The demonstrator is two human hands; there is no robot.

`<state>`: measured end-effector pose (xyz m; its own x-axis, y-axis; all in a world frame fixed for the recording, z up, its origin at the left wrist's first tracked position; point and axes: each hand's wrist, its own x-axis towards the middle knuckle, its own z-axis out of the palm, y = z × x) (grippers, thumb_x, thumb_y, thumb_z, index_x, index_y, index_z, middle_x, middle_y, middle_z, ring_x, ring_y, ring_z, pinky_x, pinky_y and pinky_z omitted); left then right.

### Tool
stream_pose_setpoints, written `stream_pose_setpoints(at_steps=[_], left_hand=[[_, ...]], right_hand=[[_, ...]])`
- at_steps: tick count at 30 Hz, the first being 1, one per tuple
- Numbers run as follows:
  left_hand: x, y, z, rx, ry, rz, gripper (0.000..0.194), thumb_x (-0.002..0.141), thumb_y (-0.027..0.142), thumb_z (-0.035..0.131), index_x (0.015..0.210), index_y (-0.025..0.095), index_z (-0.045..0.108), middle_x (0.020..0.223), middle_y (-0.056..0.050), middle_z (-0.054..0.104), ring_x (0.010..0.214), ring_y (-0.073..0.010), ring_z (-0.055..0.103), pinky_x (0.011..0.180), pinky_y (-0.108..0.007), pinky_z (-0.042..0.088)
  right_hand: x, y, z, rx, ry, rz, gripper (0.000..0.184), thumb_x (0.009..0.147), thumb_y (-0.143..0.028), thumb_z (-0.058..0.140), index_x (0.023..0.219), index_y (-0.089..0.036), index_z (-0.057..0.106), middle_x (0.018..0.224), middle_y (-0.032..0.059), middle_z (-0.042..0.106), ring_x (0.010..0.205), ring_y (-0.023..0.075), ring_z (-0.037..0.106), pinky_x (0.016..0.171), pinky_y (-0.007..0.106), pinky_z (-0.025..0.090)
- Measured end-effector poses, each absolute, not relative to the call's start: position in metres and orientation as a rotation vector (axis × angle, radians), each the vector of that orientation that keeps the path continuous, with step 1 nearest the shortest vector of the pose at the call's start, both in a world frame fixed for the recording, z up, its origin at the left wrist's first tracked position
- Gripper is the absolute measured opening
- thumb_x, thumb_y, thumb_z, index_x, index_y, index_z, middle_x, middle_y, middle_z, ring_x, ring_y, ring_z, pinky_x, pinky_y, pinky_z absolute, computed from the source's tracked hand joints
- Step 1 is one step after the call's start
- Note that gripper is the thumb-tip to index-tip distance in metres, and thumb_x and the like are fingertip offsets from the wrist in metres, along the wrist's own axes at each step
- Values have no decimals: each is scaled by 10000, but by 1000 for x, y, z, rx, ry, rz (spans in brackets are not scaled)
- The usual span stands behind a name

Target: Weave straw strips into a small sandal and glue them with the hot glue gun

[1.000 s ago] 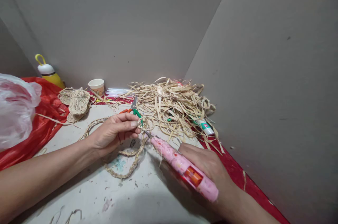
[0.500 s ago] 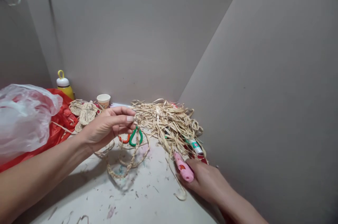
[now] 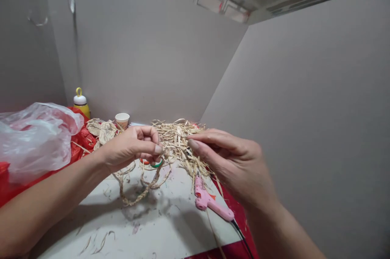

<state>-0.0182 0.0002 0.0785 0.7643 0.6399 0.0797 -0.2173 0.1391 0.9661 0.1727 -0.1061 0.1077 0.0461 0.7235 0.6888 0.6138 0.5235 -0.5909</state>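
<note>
My left hand pinches the end of a braided straw cord between thumb and fingertips. The cord hangs in loops over the white board below. My right hand is raised to the right of it, fingers stretched forward and thumb a little apart, with nothing visible in them. Below the right hand a pink hot glue gun lies on the board, its black cable trailing off the front edge. Behind the left hand, scissors with green and orange handles are partly hidden. Loose straw strips are piled behind both hands.
At left are a clear plastic bag on red plastic, coiled straw pieces, a paper cup and a yellow bottle. Grey panels rise behind and at right. Straw scraps dot the white board.
My right hand has let go of the glue gun, now lying on the board, and has risen toward my left hand. My left hand keeps its pinch on the cord. The view has tilted up.
</note>
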Motion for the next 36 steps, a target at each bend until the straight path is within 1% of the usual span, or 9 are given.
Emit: stream_pose_setpoints(at_steps=[4,7,9,14,21,27,30,33,36], left_hand=[[-18,-1,78,1265,380,647,198,660,132,774,695,149,580,572,25,611,540,-96,601,539,-210,442],[-15,0,77,1232,355,666,186,655,120,764,684,144,582,598,17,617,548,-96,599,552,-218,457],[-12,2,75,1222,355,669,181,655,124,763,687,143,585,608,11,625,545,-96,597,547,-218,458],[-7,5,69,1199,372,653,204,648,142,778,678,147,576,579,8,635,527,-94,588,527,-205,430],[1,3,62,1274,453,683,239,644,208,817,674,151,586,561,14,624,508,-83,535,504,-208,371],[9,0,57,1290,498,739,268,634,234,842,684,149,593,585,21,620,539,-87,544,539,-224,413],[11,-1,54,1301,482,772,267,646,241,841,703,148,597,593,15,637,550,-94,554,548,-231,418],[11,0,52,1315,456,805,249,673,233,827,714,150,596,603,13,646,572,-101,567,572,-239,421],[12,-1,50,1337,433,824,233,698,231,813,724,152,596,609,17,642,596,-108,576,590,-242,423]], right_hand=[[166,-98,101,-1159,-1556,435,69,782,-215,748,714,-225,758,596,-28,655,543,91,538,488,197,419],[169,-92,95,-1144,-1469,657,42,719,-214,791,693,-213,758,547,-31,641,497,82,533,458,183,425],[171,-89,90,-1150,-1444,738,47,710,-229,793,692,-203,758,531,-27,639,480,81,538,449,180,434],[171,-80,81,-1160,-1452,800,57,718,-218,777,679,-190,748,527,-28,625,483,73,527,451,177,428],[182,-69,64,-1129,-1389,966,100,675,-243,824,668,-193,738,506,-30,617,465,82,524,448,199,432],[192,-59,51,-1050,-1352,1096,130,676,-258,841,692,-187,733,538,-31,634,484,77,541,455,186,444],[195,-56,50,-1000,-1340,1193,152,706,-284,829,696,-177,722,544,-20,652,486,77,567,460,182,455],[197,-55,51,-948,-1286,1280,185,715,-298,831,782,-188,697,572,-17,675,504,97,615,455,185,465],[196,-56,51,-930,-1269,1264,238,719,-287,832,889,-211,683,588,-32,673,528,106,640,454,182,474]])
